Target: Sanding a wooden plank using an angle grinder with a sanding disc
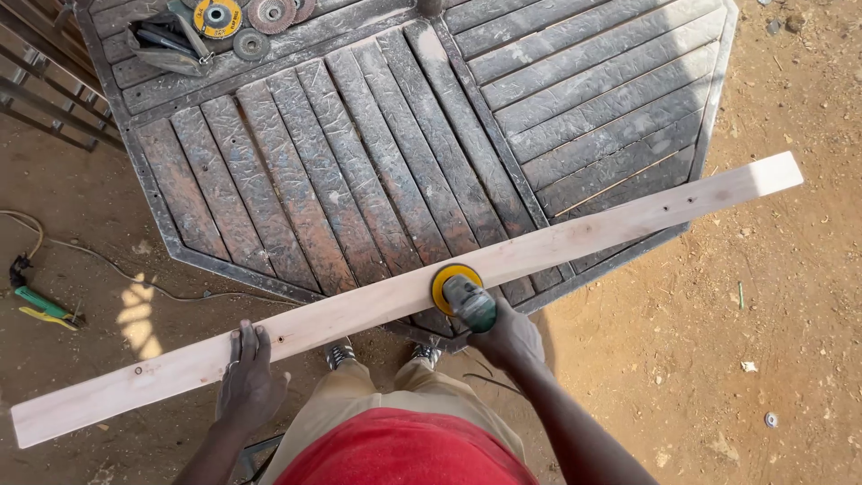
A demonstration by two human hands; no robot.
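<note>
Plank (575, 235) | our left hand (247, 377) flat, pinning it | right hand (507, 337) gripping sander (462, 292) mid-plank | sanding looks partway, ends seemingly remaining

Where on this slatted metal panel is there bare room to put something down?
The slatted metal panel is bare across its middle and right sections, between the pile of grinding discs at its far left corner and the wooden plank along its near edge. It is crowded at that near edge: the left hand presses the plank, and the right hand holds the sander.
</note>
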